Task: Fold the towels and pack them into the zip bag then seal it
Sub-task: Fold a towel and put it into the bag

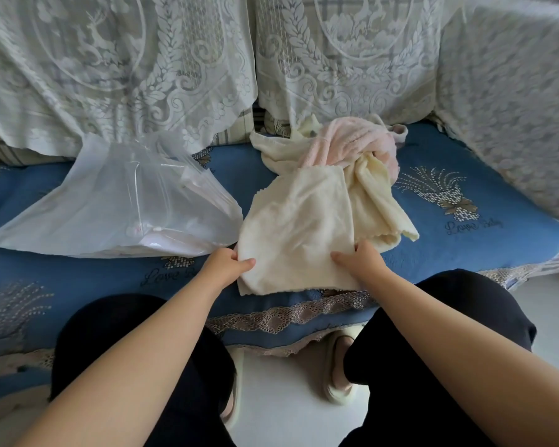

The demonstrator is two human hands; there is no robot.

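A cream towel [297,227] lies partly spread on the blue sofa seat [465,240], its near edge hanging toward the seat front. My left hand [228,262] pinches its near left edge, thumb on top. My right hand [359,256] grips the near right edge. Behind it a pink towel [352,140] and more cream cloth [284,150] lie crumpled in a heap. The clear zip bag [110,204] lies to the left on the seat, with something pale inside it.
White lace covers [142,66] drape the sofa back and the right armrest [513,108]. My knees in dark trousers [433,317] and slippers [339,369] are at the seat's front edge, on a pale floor.
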